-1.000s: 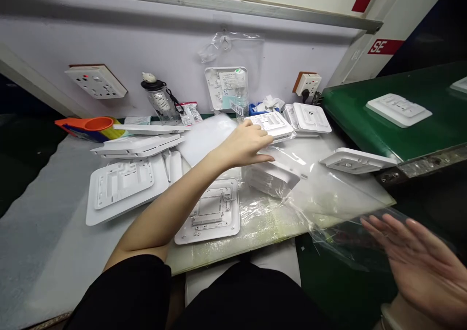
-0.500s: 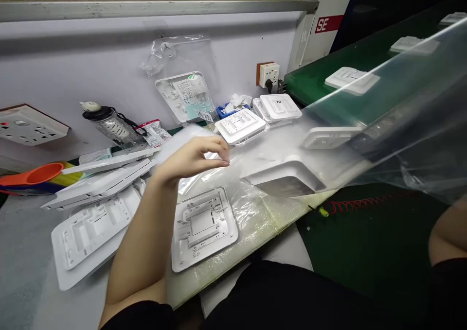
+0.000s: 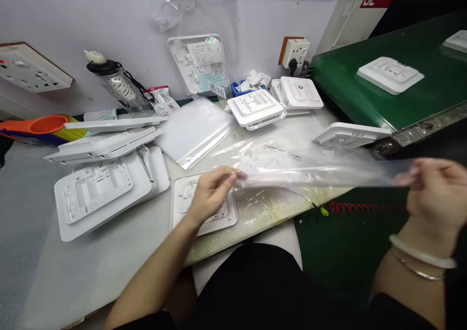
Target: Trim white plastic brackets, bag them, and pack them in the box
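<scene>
A clear plastic bag [image 3: 314, 173], blurred by motion, stretches between my two hands above the table's front edge. My left hand [image 3: 212, 194] pinches its left end, and my right hand [image 3: 436, 191] grips the other end, off to the right beyond the table. Under my left hand lies a white plastic housing [image 3: 180, 199], inner side up and partly covered by the hand. Something whitish shows dimly behind the bag; its shape is unclear. More clear bags [image 3: 197, 130] lie flat beyond my left hand.
White housings [image 3: 105, 194] are stacked at left, beside an orange funnel-like piece [image 3: 47, 124]. Another stack [image 3: 257, 107] stands at the back, near a blue bin [image 3: 237, 88]. A single housing [image 3: 350, 134] leans at right, before the green conveyor [image 3: 339, 77]. A red coiled cord [image 3: 350, 207] hangs below.
My right hand has come into view, and the raised sheet of plastic has dropped to a narrow band. My left hand has moved right and down to its end. The view has tilted down.
</scene>
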Motion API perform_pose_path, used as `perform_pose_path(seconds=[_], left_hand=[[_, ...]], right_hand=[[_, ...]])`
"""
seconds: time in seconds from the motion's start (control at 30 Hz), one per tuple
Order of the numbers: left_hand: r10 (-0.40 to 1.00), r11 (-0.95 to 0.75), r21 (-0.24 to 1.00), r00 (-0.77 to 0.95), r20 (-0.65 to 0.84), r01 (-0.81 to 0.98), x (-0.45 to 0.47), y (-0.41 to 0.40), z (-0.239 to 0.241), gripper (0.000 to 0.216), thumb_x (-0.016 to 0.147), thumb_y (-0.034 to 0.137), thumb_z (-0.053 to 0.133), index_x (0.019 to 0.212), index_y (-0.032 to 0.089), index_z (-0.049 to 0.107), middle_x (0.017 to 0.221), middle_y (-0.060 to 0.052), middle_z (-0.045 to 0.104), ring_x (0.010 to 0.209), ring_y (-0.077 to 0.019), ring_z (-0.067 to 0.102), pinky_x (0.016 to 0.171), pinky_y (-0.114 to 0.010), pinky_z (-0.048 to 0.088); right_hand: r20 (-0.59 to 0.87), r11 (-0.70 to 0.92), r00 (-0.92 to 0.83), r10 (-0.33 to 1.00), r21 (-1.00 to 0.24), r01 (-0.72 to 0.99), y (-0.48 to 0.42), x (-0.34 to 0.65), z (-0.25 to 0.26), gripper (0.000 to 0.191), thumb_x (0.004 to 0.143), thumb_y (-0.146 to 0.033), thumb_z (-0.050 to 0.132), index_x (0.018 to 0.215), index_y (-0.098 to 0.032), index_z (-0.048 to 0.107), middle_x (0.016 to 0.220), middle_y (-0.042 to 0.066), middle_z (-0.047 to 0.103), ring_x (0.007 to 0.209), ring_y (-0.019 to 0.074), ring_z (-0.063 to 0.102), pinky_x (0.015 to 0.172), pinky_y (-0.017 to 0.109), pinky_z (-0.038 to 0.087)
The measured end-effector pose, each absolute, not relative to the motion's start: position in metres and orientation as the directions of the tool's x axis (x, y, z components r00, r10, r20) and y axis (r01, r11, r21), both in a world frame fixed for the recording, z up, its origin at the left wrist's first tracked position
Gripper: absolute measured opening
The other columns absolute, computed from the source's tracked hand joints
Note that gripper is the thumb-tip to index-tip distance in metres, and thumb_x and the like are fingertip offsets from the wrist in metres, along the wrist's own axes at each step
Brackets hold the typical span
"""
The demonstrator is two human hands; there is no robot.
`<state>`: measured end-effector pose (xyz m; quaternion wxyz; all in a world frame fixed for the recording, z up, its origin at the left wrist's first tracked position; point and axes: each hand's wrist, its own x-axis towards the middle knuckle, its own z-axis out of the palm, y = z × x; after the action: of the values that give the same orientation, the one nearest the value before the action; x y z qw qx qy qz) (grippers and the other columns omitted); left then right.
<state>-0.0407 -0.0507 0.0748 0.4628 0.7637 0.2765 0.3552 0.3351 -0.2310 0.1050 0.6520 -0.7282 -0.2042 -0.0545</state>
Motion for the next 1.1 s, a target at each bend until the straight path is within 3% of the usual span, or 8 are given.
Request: perform_pose_path(seconds=[0.17, 0.27, 0.33, 0.47, 0.6, 0.77, 0.93, 1.1], left_hand=[[0.860, -0.443, 0.679, 0.490, 0.139, 0.585, -0.017, -0.097, 0.019, 0.027, 0.096, 0.029, 0.037, 0.074, 0.020, 0.050, 0.066, -0.002, 0.059, 0.058, -0.0138, 0.056, 0.055, -0.025, 0.038], [0.878, -0.411, 0.665, 0.467, 0.105, 0.624, -0.010, -0.098, 0.014, 0.025, 0.096, 0.027, 0.037, 0.073, 0.021, 0.046, 0.063, -0.001, 0.054, 0.055, -0.0142, 0.049, 0.053, -0.026, 0.030], [0.885, -0.395, 0.664, 0.456, 0.090, 0.635, -0.011, -0.094, 0.017, 0.025, 0.097, 0.030, 0.036, 0.075, 0.022, 0.046, 0.060, 0.001, 0.051, 0.054, -0.0144, 0.049, 0.055, -0.026, 0.030], [0.884, -0.364, 0.679, 0.467, 0.036, 0.637, -0.016, -0.086, 0.025, 0.026, 0.098, 0.035, 0.035, 0.078, 0.022, 0.046, 0.058, 0.003, 0.050, 0.053, -0.0147, 0.050, 0.057, -0.025, 0.034], [0.863, -0.367, 0.653, 0.505, -0.028, 0.663, -0.016, -0.083, 0.026, 0.022, 0.097, 0.030, 0.039, 0.086, 0.021, 0.055, 0.059, 0.002, 0.053, 0.055, -0.0161, 0.052, 0.057, -0.025, 0.035], [0.758, -0.474, 0.557, 0.637, -0.136, 0.682, -0.005, -0.093, 0.019, 0.062, 0.085, 0.002, 0.038, 0.138, 0.030, 0.052, 0.065, 0.004, 0.053, 0.057, -0.0138, 0.053, 0.058, -0.022, 0.038], [0.765, -0.405, 0.651, 0.628, -0.144, 0.643, 0.007, -0.104, 0.007, 0.063, 0.084, 0.003, 0.042, 0.138, 0.032, 0.054, 0.078, 0.000, 0.059, 0.068, -0.0175, 0.060, 0.069, -0.028, 0.047], [0.809, -0.172, 0.802, 0.547, -0.217, 0.572, -0.005, -0.093, 0.004, 0.043, 0.091, 0.024, 0.052, 0.134, 0.019, 0.048, 0.079, -0.001, 0.068, 0.061, -0.0169, 0.064, 0.059, -0.028, 0.052]], right_hand=[[0.351, -0.494, 0.895, 0.275, -0.747, 0.445, -0.239, 0.344, 0.026, 0.015, 0.069, -0.023, 0.076, 0.078, -0.017, 0.066, 0.068, 0.010, 0.060, 0.069, 0.0261, 0.060, 0.067, 0.044, 0.046], [0.566, -0.559, 0.779, 0.271, -0.566, 0.606, -0.255, 0.317, 0.019, 0.030, 0.069, -0.034, 0.077, 0.091, -0.015, 0.069, 0.097, 0.018, 0.065, 0.098, 0.0340, 0.061, 0.086, 0.051, 0.046], [0.516, -0.491, 0.782, 0.350, -0.610, 0.622, -0.263, 0.284, 0.017, 0.032, 0.078, -0.047, 0.071, 0.086, -0.016, 0.069, 0.084, 0.012, 0.066, 0.080, 0.0269, 0.063, 0.080, 0.046, 0.051], [-0.293, -0.310, 0.542, 0.788, -0.949, -0.061, -0.249, 0.212, -0.002, 0.048, 0.077, -0.062, 0.071, 0.092, -0.017, 0.072, 0.086, 0.011, 0.072, 0.076, 0.0244, 0.069, 0.075, 0.043, 0.059], [-0.338, -0.051, 0.506, 0.794, -0.866, -0.498, -0.206, 0.179, -0.027, 0.060, 0.084, -0.057, 0.067, 0.131, -0.022, 0.059, 0.128, 0.011, 0.065, 0.120, 0.0235, 0.062, 0.106, 0.045, 0.049], [0.129, 0.002, 0.717, 0.685, -0.985, 0.175, -0.172, 0.194, -0.035, 0.071, 0.097, -0.030, 0.047, 0.159, -0.024, 0.012, 0.156, 0.011, 0.036, 0.136, 0.0198, 0.048, 0.117, 0.046, 0.036], [0.396, 0.169, 0.182, 0.900, -0.702, 0.692, -0.166, 0.199, -0.020, 0.056, 0.089, -0.009, 0.044, 0.142, -0.027, 0.053, 0.151, 0.004, 0.044, 0.145, 0.0251, 0.034, 0.122, 0.053, 0.026], [0.351, 0.502, -0.394, 0.849, -0.308, 0.808, -0.168, 0.190, -0.016, 0.062, 0.090, 0.000, 0.043, 0.141, -0.034, 0.053, 0.151, -0.002, 0.044, 0.148, 0.0251, 0.027, 0.122, 0.059, 0.026]])
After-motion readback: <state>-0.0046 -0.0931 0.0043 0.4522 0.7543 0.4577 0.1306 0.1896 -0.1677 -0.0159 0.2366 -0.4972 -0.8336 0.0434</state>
